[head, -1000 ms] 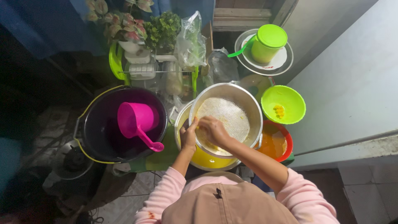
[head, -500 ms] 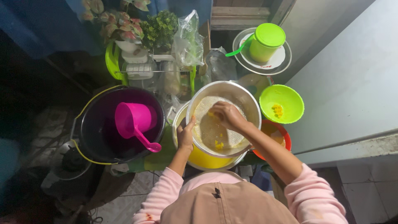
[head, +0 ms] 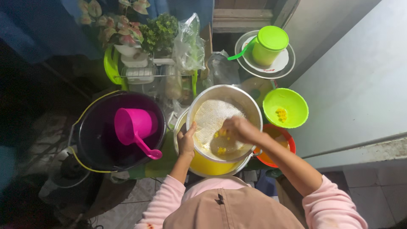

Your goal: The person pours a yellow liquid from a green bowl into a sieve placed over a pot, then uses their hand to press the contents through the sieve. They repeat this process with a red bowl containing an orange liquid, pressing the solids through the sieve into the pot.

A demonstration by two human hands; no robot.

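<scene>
**Hands working corn kernels in a metal sieve over a yellow bowl**

A round metal sieve [head: 220, 123] sits on a yellow bowl [head: 210, 165] at the centre, directly in front of the person. A few yellow kernels [head: 221, 149] lie on its pale mesh. The right hand [head: 239, 129] reaches inside, fingers curled over the kernels; what they pinch cannot be told. The left hand [head: 186, 142] grips the sieve's near-left rim.

To the right, a green bowl [head: 285, 108] holds a few kernels, and an orange bowl [head: 277, 146] touches the sieve. To the left, a dark bucket [head: 99, 140] holds a pink scoop [head: 135, 127]. Behind, a lidded green jug [head: 269, 44] stands on a plate [head: 254, 63]. Containers crowd every side, a wall closing the right.

Compared with half a second earlier, the right hand has moved lower in the sieve.
</scene>
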